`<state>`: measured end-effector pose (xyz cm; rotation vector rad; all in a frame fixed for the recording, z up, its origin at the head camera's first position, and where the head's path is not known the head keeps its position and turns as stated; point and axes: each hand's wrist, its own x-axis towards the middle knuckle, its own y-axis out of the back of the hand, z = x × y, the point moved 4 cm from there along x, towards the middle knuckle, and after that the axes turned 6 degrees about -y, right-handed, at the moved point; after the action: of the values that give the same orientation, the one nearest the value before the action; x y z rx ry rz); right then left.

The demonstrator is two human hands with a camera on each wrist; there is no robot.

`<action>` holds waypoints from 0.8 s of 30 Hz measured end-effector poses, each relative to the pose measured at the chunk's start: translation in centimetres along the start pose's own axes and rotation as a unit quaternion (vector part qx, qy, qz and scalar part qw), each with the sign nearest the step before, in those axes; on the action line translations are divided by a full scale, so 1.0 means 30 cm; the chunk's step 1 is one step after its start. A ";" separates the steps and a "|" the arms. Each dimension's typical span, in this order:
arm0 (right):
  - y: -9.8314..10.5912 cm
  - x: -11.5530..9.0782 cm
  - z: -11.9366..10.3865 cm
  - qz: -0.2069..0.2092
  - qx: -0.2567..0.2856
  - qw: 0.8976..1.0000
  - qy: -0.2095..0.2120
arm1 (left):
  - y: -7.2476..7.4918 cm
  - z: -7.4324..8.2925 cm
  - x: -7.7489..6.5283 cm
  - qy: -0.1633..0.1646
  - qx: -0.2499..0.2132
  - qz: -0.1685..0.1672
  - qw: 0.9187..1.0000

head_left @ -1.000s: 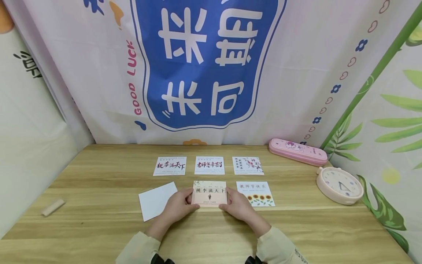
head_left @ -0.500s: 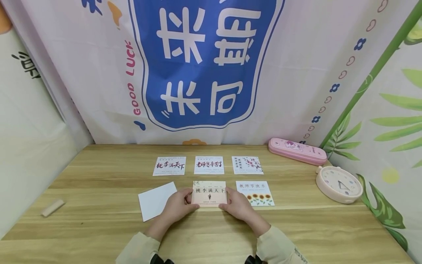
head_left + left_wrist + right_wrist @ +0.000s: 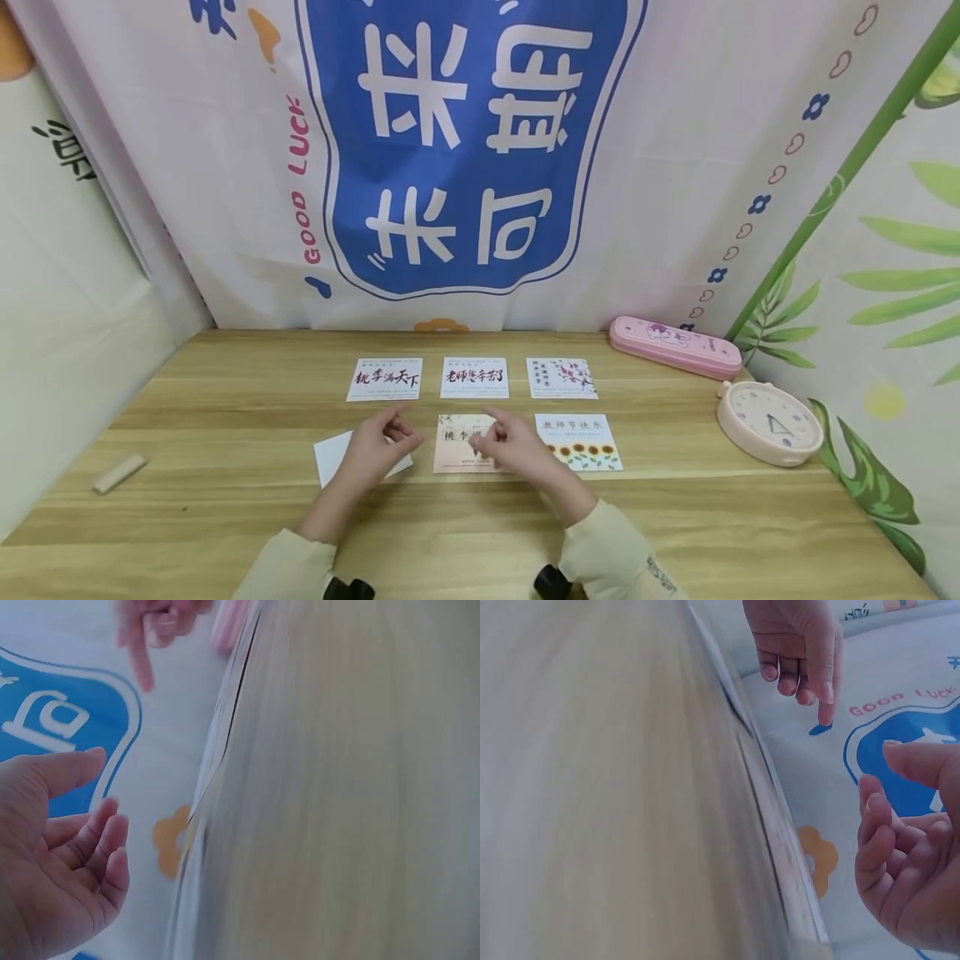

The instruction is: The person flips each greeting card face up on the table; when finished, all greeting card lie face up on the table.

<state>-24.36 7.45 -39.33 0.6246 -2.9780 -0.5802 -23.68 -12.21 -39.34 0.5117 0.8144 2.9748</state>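
My left hand (image 3: 375, 450) hovers over a blank white card or envelope (image 3: 330, 458), covering part of it. It holds nothing, and in the left wrist view its fingers are loosely curled, with the thumb apart. A beige card (image 3: 452, 457) with printed characters lies flat in the middle of the near row. Above its right side is my right hand (image 3: 521, 446), which hides some of the print. That hand holds nothing either, as its loosely bent fingers (image 3: 874, 817) show in the right wrist view. A sunflower card (image 3: 581, 433) lies just right of it.
Behind is a row of cards: one with red lettering (image 3: 384, 379), another with red lettering (image 3: 475, 378), and a blossom card (image 3: 562, 379). A pink pencil case (image 3: 675, 346) and a round clock (image 3: 770, 422) stand right. A small beige block (image 3: 120, 473) lies left.
Both hands have let go of the beige card, which stays lying in its place. They have lifted; the left has drawn away leftward, while the right now overlaps the card's right side.
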 end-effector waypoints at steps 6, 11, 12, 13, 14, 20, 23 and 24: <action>-0.090 0.067 -0.056 0.017 0.011 1.000 -0.003 | 0.123 -0.028 -0.028 -0.021 0.037 0.042 0.998; -0.172 0.099 -0.064 0.036 0.005 0.999 -0.009 | 0.211 -0.064 -0.060 -0.001 0.072 0.043 0.996; -0.189 0.100 -0.063 0.039 -0.001 0.999 -0.013 | 0.226 -0.072 -0.067 0.007 0.083 0.037 0.996; -0.208 0.100 -0.060 0.040 -0.001 0.999 -0.018 | 0.240 -0.081 -0.075 0.016 0.090 0.029 0.995; -0.227 0.098 -0.055 0.037 0.003 0.999 -0.026 | 0.252 -0.093 -0.083 0.027 0.097 0.021 0.995; -0.323 0.066 -0.041 -0.002 0.014 0.999 -0.041 | 0.290 -0.156 -0.123 0.089 0.138 -0.022 0.986; -0.349 0.061 -0.048 -0.008 -0.007 1.000 -0.028 | 0.297 -0.171 -0.132 0.098 0.152 -0.028 0.983; -0.355 0.061 -0.052 -0.006 -0.021 1.000 -0.022 | 0.299 -0.173 -0.134 0.098 0.158 -0.027 0.982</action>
<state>-21.82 -2.86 -41.86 0.6354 -2.9961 -0.6643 -20.87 -22.93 -40.31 0.1957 1.3068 2.8900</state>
